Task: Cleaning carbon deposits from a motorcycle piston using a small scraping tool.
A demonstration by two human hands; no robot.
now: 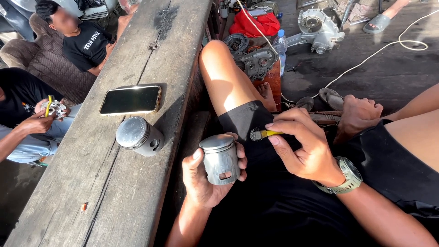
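Two grey metal pistons show: one upright in the left hand [206, 176], fingers wrapped round its skirt, low at centre; the other piston [138, 136] lies on the weathered wooden bench [91, 183] at ten o'clock from it, below a black smartphone [131, 99]. At two o'clock, the right hand [302, 146] pinches a small yellow-handled brush [263, 134].
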